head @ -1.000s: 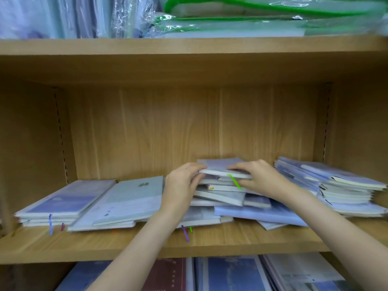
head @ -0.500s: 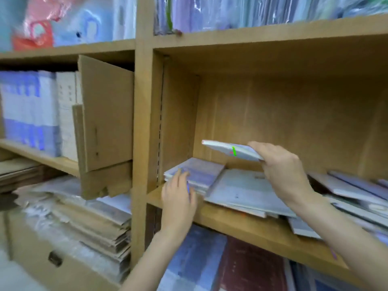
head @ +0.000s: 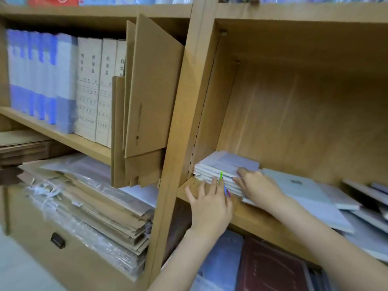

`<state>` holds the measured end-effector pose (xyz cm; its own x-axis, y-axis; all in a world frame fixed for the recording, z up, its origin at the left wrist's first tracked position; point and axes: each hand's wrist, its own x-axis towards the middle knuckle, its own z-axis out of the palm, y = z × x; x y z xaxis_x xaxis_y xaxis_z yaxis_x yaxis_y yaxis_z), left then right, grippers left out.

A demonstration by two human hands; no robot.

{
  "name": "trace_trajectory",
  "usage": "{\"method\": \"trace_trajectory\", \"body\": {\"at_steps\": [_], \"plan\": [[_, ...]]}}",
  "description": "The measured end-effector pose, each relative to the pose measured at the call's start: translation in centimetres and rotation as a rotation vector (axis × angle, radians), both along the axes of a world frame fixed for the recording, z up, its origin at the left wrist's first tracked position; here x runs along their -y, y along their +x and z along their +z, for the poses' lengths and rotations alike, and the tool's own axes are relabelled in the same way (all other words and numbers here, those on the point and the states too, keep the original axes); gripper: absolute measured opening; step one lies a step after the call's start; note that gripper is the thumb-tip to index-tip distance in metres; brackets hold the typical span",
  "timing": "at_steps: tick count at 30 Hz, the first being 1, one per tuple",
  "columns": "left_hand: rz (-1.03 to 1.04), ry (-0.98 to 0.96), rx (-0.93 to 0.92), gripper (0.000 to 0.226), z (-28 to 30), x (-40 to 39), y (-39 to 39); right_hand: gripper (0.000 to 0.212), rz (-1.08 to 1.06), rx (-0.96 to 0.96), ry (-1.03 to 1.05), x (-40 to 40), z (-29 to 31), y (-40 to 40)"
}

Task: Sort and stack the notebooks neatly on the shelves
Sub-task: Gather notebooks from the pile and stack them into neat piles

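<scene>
at the far left a row of blue and white binders (head: 39, 80) stands upright on a wooden shelf, with cream file boxes (head: 97, 89) printed in dark characters just beside them on the right. flat brown cardboard sheets (head: 151, 85) lean upright against the wooden upright post (head: 180, 122) that divides the two bays. below that shelf lies a slumped heap of brown paper envelopes and clear plastic sleeves (head: 94, 200). right of the post, in the open compartment, a stack of pale lilac notebooks (head: 222, 166) sits flat in the near left corner of the shelf board (head: 247, 217), close against the side wall, with a green ribbon marker (head: 221, 175) hanging over its front edge. the left hand (head: 210, 204) reaches up from below with straight, slightly spread fingers, its fingertips pressing against the front edges of that stack; it grasps nothing. the right hand (head: 258, 185) lies at the stack's right side, fingers extended and touching the stack's right edges and corner, palm down over the notebooks next to it; nothing is curled into it that can be seen. further right a larger pale blue notebook (head: 302, 190) lies flat and angled, overlapping others beneath, and at the far right edge several more notebooks (head: 369, 198) lie loosely fanned and blurred. on the shelf underneath, a blue cover (head: 220, 263) and a dark red cover (head: 270, 269) show between the forearms.
</scene>
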<state>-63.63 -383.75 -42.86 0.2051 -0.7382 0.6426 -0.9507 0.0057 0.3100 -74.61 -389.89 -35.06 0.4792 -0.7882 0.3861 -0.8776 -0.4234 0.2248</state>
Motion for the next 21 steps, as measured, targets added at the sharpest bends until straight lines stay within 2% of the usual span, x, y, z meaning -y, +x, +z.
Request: {"method": "trace_trajectory", "body": {"at_steps": [5, 10, 14, 21], "plan": [[-0.015, 0.003, -0.021, 0.046, -0.5, 0.2, 0.2, 0.038, 0.028, 0.055, 0.052, -0.3, -0.1, -0.9], [-0.145, -0.189, -0.129, 0.043, -0.7, -0.1, -0.7, 0.040, 0.071, 0.216, 0.044, -2.8, 1.1, -4.7], [-0.304, -0.270, -0.151, 0.039, -0.2, -0.4, -3.5, 0.035, 0.062, 0.283, -0.077, -4.9, 3.0, -10.7], [-0.471, -0.298, -0.154, 0.047, 2.8, 0.2, -11.5, 0.029, -0.131, 0.310, -0.165, -7.2, 5.0, -23.3]]}}
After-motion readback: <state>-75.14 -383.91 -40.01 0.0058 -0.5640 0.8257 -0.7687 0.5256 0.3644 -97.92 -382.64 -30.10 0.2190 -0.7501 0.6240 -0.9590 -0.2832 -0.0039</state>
